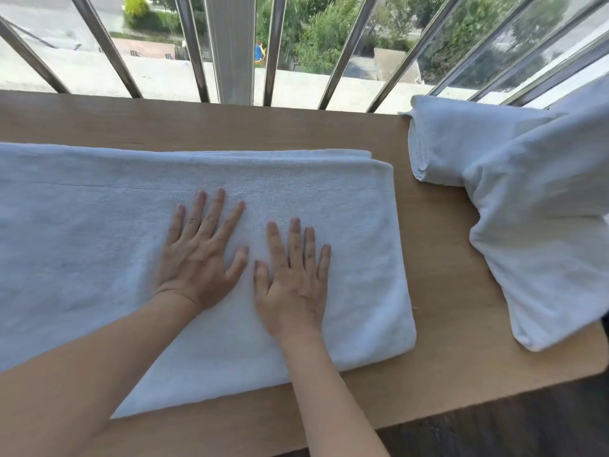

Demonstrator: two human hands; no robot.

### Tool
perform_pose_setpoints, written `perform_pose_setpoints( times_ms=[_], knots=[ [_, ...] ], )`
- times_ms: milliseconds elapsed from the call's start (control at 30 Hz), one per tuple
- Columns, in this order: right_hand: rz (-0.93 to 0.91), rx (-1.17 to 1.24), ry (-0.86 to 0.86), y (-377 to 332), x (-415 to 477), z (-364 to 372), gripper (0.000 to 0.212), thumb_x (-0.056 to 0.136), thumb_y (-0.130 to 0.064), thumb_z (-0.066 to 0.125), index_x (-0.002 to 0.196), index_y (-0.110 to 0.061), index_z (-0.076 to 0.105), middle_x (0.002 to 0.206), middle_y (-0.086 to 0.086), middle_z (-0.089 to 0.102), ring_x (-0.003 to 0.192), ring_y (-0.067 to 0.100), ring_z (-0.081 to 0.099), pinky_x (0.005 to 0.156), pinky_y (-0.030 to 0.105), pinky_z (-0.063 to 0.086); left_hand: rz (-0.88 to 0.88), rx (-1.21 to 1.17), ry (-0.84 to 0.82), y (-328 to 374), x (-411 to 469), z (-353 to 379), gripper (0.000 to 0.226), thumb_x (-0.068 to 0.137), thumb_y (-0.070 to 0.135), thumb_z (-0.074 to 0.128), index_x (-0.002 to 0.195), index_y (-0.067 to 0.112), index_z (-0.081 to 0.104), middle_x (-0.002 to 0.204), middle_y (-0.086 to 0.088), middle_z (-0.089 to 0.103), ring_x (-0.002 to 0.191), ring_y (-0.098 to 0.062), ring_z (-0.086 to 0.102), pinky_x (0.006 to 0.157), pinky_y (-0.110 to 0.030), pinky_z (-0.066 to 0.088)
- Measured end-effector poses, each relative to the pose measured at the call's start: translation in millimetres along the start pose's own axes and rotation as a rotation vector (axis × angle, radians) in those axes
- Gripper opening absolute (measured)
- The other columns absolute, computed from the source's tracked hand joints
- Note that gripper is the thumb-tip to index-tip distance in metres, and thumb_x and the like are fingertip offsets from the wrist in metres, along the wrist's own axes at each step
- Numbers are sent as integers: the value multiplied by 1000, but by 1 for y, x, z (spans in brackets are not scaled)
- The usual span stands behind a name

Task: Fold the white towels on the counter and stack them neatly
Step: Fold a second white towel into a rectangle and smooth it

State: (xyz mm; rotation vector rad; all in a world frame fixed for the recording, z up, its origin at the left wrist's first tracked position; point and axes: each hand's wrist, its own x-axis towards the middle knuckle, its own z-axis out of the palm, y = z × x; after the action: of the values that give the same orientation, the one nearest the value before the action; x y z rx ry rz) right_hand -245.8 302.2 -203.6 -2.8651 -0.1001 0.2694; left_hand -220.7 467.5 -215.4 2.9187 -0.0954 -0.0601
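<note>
Both hands lie flat on a big white towel (82, 242), the left hand (197, 255) just beside the right hand (293, 278). The fingers (214, 212) are straight and spread. They hold nothing and only press the cloth down. The towel under the fingers is folded over, with layers showing at its far edge, but it is long, so I think it needs more folds. Well off to the right of the fingers, a pile of white towels (543, 225) sits on the tabletop (445, 258). It looks folded but lumpy, not a neat stack yet.
</note>
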Motion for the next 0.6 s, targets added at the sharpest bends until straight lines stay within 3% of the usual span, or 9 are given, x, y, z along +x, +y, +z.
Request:
perform_pose_setpoints(
  times_ms=[167, 267, 367, 500, 600],
  knots=[
    [198, -97, 20, 86, -25, -13, 63, 103, -58, 14, 158, -41, -10, 168, -4, -16, 154, 16, -18, 125, 47, -6, 7, 14, 3, -3, 0, 4, 72, 94, 54, 28, 161, 28, 17, 168, -6, 14, 155, -28, 10, 125, -49, 5],
    [353, -90, 60, 129, -43, -27, 63, 102, -58, 14, 160, -38, -1, 169, 0, -6, 155, 20, -8, 124, 50, -6, 6, 23, 3, -4, 0, 6, 72, 95, 56, 25, 161, 29, 15, 168, -5, 11, 155, -27, 7, 125, -47, 2],
    [491, -44, 117, 129, -49, -34, 65, 101, -54, 18, 161, -30, 6, 170, 3, -1, 156, 23, -7, 123, 55, -7, -2, 22, 1, -4, 1, 5, 72, 95, 56, 23, 161, 29, 14, 169, -4, 9, 155, -26, 4, 125, -46, 0],
    [170, 17, 191, 50, -41, -15, 63, 104, -48, 24, 162, -29, 8, 170, 2, -3, 156, 25, -7, 124, 55, -5, -7, 20, -12, -3, -1, 4, 73, 94, 58, 21, 161, 30, 11, 169, -4, 6, 156, -26, 2, 125, -45, -2],
    [-10, 12, 90, 9, -41, 6, 64, 103, -52, 28, 161, -34, 9, 170, 1, -3, 156, 24, -8, 124, 55, -2, -1, 7, -22, -4, -1, 2, 74, 94, 58, 21, 161, 31, 8, 169, -3, 4, 156, -25, 1, 125, -45, -2]
  ],
)
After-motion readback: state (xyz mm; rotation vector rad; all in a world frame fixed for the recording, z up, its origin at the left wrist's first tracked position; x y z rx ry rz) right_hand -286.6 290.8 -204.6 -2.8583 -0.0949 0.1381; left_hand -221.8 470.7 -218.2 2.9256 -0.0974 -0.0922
